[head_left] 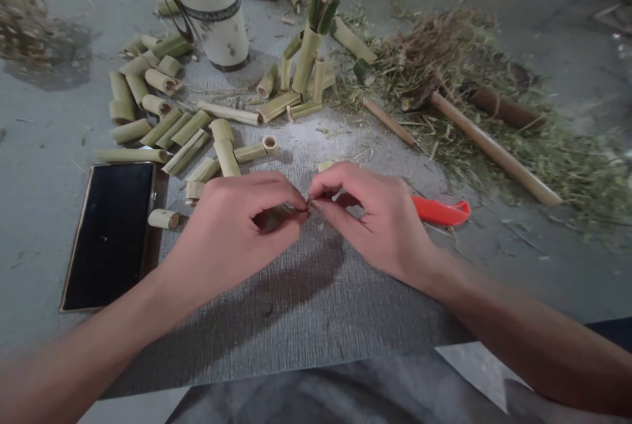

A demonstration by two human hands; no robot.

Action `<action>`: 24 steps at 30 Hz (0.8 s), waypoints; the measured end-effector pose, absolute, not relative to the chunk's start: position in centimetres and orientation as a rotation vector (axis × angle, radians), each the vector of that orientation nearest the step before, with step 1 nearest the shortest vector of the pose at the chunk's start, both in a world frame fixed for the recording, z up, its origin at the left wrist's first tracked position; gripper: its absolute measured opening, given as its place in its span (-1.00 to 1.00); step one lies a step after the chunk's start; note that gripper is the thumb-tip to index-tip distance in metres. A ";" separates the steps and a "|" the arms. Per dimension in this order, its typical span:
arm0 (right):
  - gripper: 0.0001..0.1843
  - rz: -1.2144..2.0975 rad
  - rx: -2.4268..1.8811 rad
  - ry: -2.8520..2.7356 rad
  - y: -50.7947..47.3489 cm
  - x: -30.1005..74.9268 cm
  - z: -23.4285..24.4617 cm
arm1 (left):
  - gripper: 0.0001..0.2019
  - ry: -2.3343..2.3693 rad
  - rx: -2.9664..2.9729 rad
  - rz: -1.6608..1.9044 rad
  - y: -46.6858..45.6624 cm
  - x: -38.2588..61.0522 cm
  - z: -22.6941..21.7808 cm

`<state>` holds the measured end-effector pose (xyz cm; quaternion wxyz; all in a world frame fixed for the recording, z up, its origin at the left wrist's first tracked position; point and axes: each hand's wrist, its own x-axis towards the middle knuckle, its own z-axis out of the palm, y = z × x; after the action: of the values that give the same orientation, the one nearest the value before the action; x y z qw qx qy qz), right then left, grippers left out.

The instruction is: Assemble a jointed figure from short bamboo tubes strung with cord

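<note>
My left hand (237, 230) and my right hand (375, 220) meet at the middle of the grey mat (296, 305), fingertips pinched together on a small thin piece that I cannot make out. Both hands are closed. A red-handled tool (442, 211) lies on the mat just right of my right hand, partly hidden by it. Several short cut bamboo pieces (162, 128) lie scattered beyond my left hand. One short bamboo stub (164, 218) rests left of my left wrist.
A dark phone (111, 233) lies flat at the left. A white cylinder (212, 6) stands at the back. Upright bamboo tubes (311, 42) stand mid-back. Long bamboo sticks (494, 147) and dry grass shavings (494, 101) cover the right side.
</note>
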<state>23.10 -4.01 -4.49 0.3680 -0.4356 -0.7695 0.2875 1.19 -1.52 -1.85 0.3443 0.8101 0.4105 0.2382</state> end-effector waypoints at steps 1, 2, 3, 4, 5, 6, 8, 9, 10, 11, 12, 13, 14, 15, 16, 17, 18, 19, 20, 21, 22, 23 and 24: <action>-0.86 0.732 -1.118 -1.975 -4.0 23.0 -4.6 | -0.82 1.078 2.097 0.613 -1.5 1.2 -1.9; -0.85 0.731 -1.112 -1.972 -4.0 23.0 -4.6 | -0.83 1.093 2.090 0.612 -1.6 1.2 -1.9; -0.85 0.732 -1.107 -1.966 -4.0 23.0 -4.7 | -0.83 1.111 2.083 0.609 -1.6 1.2 -1.9; -0.85 0.732 -1.105 -1.960 -4.0 23.0 -4.8 | -0.84 1.128 2.077 0.608 -1.6 1.1 -1.9; -0.86 0.731 -1.104 -1.956 -4.1 22.9 -4.8 | -0.84 1.141 2.074 0.603 -1.7 1.1 -1.9; -0.86 0.729 -1.105 -1.953 -4.1 22.9 -4.9 | -0.85 1.147 2.072 0.598 -1.7 1.1 -1.9; -0.85 0.715 -1.115 -1.950 -4.1 22.8 -4.9 | -0.86 1.141 2.064 0.594 -1.6 1.1 -1.9; -0.85 0.707 -1.124 -1.951 -4.1 22.8 -5.0 | -0.85 1.136 2.059 0.595 -1.6 1.0 -1.8; -0.85 0.702 -1.131 -1.952 -4.2 22.7 -5.0 | -0.85 1.128 2.054 0.598 -1.6 1.1 -1.8; -0.85 0.697 -1.139 -1.953 -4.2 22.7 -5.0 | -0.85 1.120 2.048 0.604 -1.5 1.1 -1.7; -0.85 0.694 -1.144 -1.955 -4.2 22.6 -5.0 | -0.85 1.115 2.043 0.606 -1.5 1.1 -1.7; -0.85 0.691 -1.149 -1.956 -4.2 22.6 -5.0 | -0.85 1.110 2.039 0.607 -1.4 1.1 -1.6; -0.85 0.689 -1.155 -1.955 -4.2 22.5 -4.9 | -0.84 1.104 2.034 0.606 -1.4 1.1 -1.6; -0.84 0.686 -1.161 -1.951 -4.2 22.5 -4.8 | -0.84 1.101 2.027 0.604 -1.4 1.1 -1.6; -0.82 0.679 -1.166 -1.947 -4.3 22.5 -4.7 | -0.84 1.110 2.017 0.598 -1.4 1.1 -1.6; -0.80 0.660 -1.168 -1.942 -4.3 22.5 -4.6 | -0.85 1.125 2.003 0.596 -1.4 1.1 -1.5; -0.78 0.619 -1.166 -1.943 -4.3 22.5 -4.4 | -0.85 1.141 1.986 0.591 -1.4 1.1 -1.5; -0.76 0.556 -1.166 -1.950 -4.3 22.5 -4.2 | -0.85 1.158 1.968 0.588 -1.4 1.0 -1.5; -0.76 0.476 -1.163 -1.963 -4.4 22.5 -4.0 | -0.86 1.174 1.952 0.577 -1.4 1.0 -1.5; -0.76 0.392 -1.155 -1.980 -4.4 22.5 -3.8 | -0.86 1.183 1.940 0.568 -1.4 0.9 -1.4; -0.77 0.322 -1.142 -2.002 -4.5 22.4 -3.6 | -0.86 1.189 1.931 0.557 -1.4 0.9 -1.4; -0.78 0.273 -1.125 -2.026 -4.6 22.3 -3.5 | -0.85 1.190 1.927 0.549 -1.4 0.8 -1.3; -0.79 0.249 -1.111 -2.049 -4.7 22.2 -3.5 | -0.85 1.194 1.926 0.544 -1.3 0.8 -1.3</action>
<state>22.21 -4.65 -3.48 0.3880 -0.4369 -0.8056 0.0979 0.80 -1.35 -1.30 0.3948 0.7594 0.4707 0.2144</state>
